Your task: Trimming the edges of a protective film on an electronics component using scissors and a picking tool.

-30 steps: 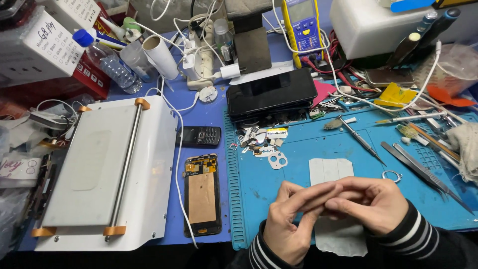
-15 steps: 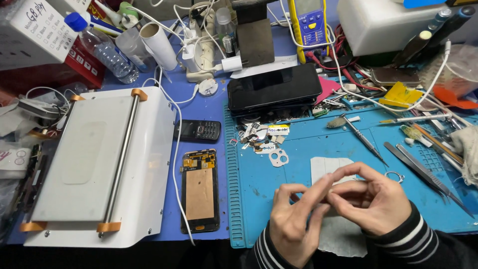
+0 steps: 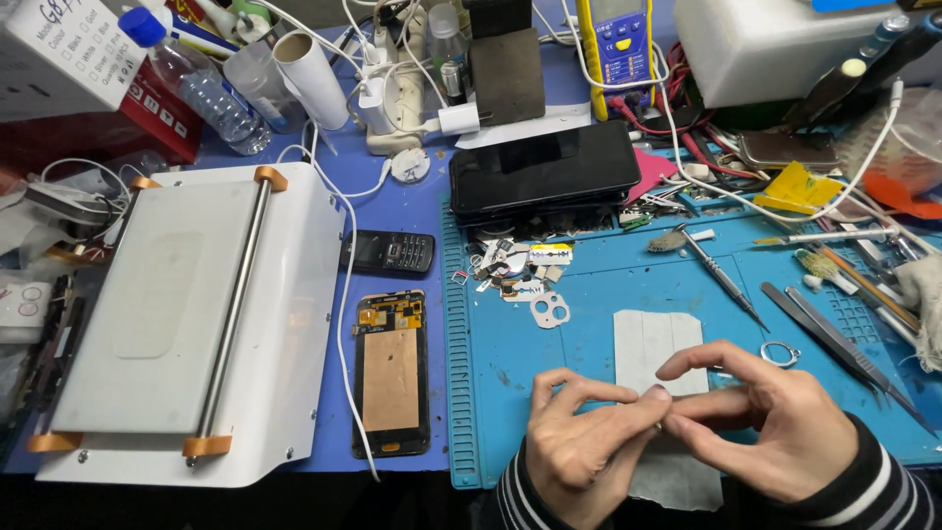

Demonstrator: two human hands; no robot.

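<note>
My left hand (image 3: pixel 587 447) and my right hand (image 3: pixel 775 427) meet low over the blue work mat (image 3: pixel 589 324). The left thumb and forefinger pinch against the tip of a right finger. Anything between them is too small to make out. The right forefinger arches up above the others. Under the hands lies a white rectangular sheet (image 3: pixel 655 344). A small metal ring (image 3: pixel 780 353) rests just right of it. An opened phone body with a copper-coloured back (image 3: pixel 392 373) lies left of the mat.
A white machine with a metal roller bar (image 3: pixel 186 314) fills the left side. A small black keypad phone (image 3: pixel 389 252), a dark phone stack (image 3: pixel 543 175), loose small parts (image 3: pixel 520 275), tweezers (image 3: pixel 844 344), a screwdriver (image 3: pixel 721 275), a yellow meter (image 3: pixel 622 39), bottles and cables crowd the bench.
The hands stay joined over the mat, fingers shifting slightly against each other; the right forefinger has lifted. The view has tilted a little.
</note>
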